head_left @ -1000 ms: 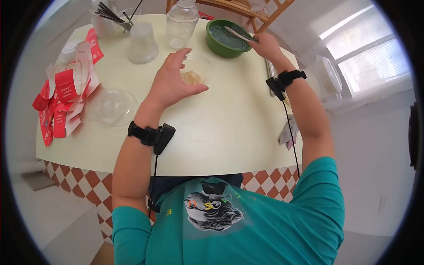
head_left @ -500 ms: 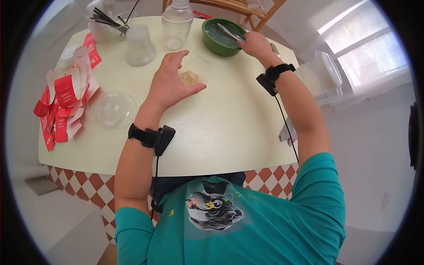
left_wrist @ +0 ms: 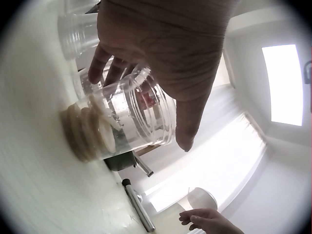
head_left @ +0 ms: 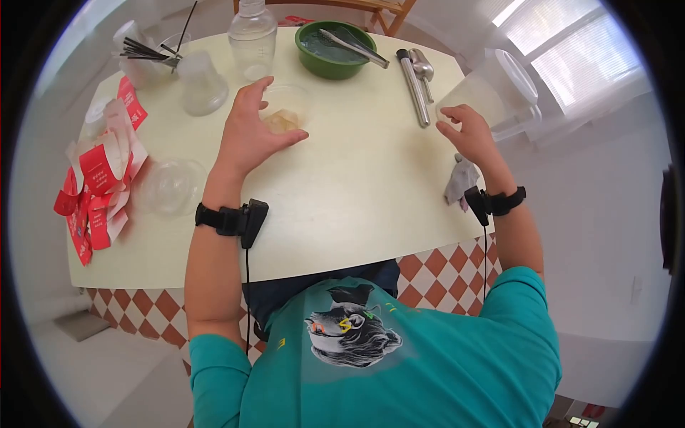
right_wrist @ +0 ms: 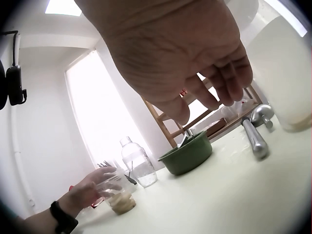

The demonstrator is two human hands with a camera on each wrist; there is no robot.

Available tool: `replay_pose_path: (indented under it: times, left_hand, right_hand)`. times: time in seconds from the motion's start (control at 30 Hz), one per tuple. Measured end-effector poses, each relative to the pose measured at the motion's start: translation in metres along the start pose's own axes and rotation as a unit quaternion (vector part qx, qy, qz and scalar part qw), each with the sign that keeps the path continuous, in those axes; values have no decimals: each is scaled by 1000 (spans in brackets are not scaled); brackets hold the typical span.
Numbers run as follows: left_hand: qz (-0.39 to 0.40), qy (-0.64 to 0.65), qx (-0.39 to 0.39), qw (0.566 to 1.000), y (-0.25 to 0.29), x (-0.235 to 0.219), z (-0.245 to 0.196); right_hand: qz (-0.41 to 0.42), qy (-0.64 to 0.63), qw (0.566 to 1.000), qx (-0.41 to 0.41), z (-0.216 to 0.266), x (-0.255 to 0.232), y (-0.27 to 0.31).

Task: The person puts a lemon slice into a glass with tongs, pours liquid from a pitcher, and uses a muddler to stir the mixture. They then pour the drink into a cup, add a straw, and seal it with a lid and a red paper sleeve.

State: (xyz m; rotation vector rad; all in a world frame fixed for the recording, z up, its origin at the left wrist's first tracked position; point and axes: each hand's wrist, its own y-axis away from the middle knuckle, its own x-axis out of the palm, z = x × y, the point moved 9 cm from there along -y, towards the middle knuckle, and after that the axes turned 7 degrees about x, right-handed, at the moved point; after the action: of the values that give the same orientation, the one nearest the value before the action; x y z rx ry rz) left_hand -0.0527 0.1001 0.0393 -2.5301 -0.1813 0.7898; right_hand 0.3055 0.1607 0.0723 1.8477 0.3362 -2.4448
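Note:
A clear plastic cup [head_left: 298, 101] with pale, round-edged pieces [head_left: 283, 121] at its bottom stands on the table. My left hand [head_left: 251, 135] curves round it, fingers on the far side and thumb on the near side, as the cup [left_wrist: 130, 139] in the left wrist view also shows. Over the table's right side, my right hand [head_left: 471, 135] holds nothing, its fingers loosely bent, beside a large translucent pitcher [head_left: 479, 96]. Metal tongs [head_left: 355, 48] lie across a green bowl [head_left: 332, 69] of clear contents, handle end over the rim.
A muddler [head_left: 414, 89] and metal scoop [head_left: 422, 65] lie left of the pitcher. A grey cloth [head_left: 460, 180] is nearer me. A clear shaker [head_left: 253, 46], stacked cups [head_left: 202, 85], black straws [head_left: 150, 53], a clear lid [head_left: 171, 187] and red-white packaging [head_left: 100, 167] are left.
My right hand has let go of the tongs and moved right and nearer my body, towards the pitcher. The tongs remain on the bowl. My left hand stays round the cup.

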Motion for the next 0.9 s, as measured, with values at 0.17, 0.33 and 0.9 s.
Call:
replay_pose_path:
  times: [0.17, 0.33, 0.9]
  left_hand:
    - [5, -1, -33, 999, 1, 1, 2]
    - [0, -2, -36, 999, 1, 5, 1]
    - [-11, -216, -123, 969, 17, -77, 19]
  right_hand:
    - [12, -19, 999, 38, -42, 21, 26]
    - [32, -11, 998, 57, -50, 43, 24]
    - [10, 9, 993, 113, -102, 30, 107]
